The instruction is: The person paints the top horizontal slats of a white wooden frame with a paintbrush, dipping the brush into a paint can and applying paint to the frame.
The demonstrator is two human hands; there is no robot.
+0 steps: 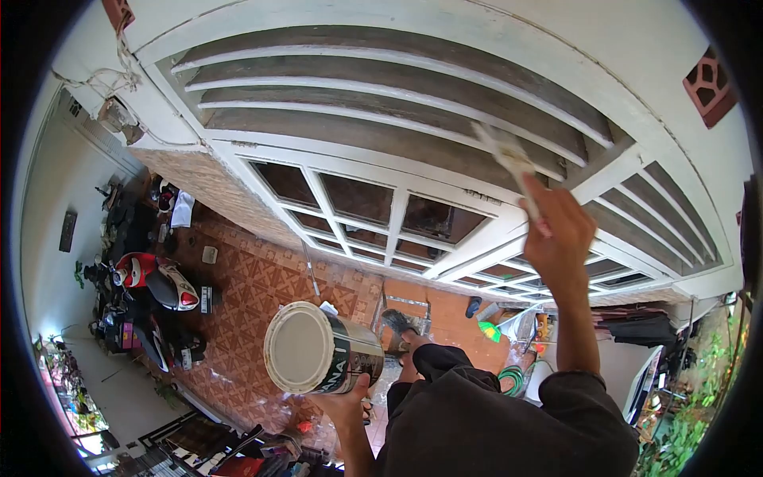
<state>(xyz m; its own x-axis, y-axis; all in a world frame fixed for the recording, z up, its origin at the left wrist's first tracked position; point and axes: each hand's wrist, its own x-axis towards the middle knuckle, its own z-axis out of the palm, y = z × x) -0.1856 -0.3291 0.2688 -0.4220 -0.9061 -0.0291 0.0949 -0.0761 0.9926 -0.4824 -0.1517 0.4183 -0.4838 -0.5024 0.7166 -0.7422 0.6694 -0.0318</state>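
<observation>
My right hand [556, 230] is closed round the handle of a paintbrush [509, 151], its pale bristles pointing up and left. The bristles are at the lower white slats of the louvred vent [381, 87]; whether they touch is blurred. Below and to the left, my left hand [347, 407] grips a paint bucket [358, 358] from the side and underneath. Off-white paint [298, 347] shows in the bucket's open top. Dark lettering runs round the bucket's side.
Beneath the vent is a white-framed window [358, 199] with small panes. Far below, motorbikes [163, 282] stand on the patterned tile floor [246, 294]. A coiled green hose [513, 380] lies at lower right. A second vent [660, 215] sits at the right.
</observation>
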